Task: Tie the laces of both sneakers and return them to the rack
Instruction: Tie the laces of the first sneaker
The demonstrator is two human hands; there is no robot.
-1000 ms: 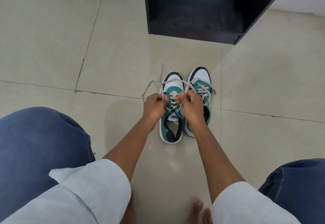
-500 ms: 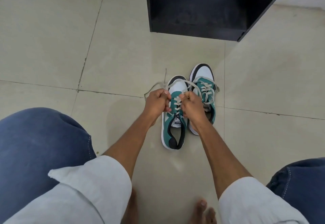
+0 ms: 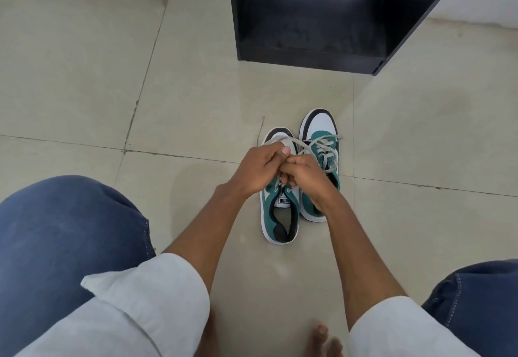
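Two green and white sneakers stand side by side on the tiled floor, toes pointing away from me. Over the left sneaker (image 3: 280, 216), my left hand (image 3: 259, 170) and my right hand (image 3: 305, 178) are pressed together, each gripping its grey laces (image 3: 283, 141). The lace loops stick out beyond my fingers over the toe. The right sneaker (image 3: 319, 132) sits a little farther off, with its laces (image 3: 326, 147) lying loose across the tongue. My hands hide the left sneaker's lacing.
A black shoe rack (image 3: 311, 53) stands open-fronted on the floor just beyond the sneakers. My knees in blue jeans (image 3: 64, 239) frame the view left and right, and my bare toes (image 3: 322, 337) show at the bottom. A stray thread (image 3: 260, 131) lies left of the sneakers.
My hands have come together from slightly apart and now touch over the left sneaker, drawing the lace ends in. The lace that trailed out to the left is gathered up.
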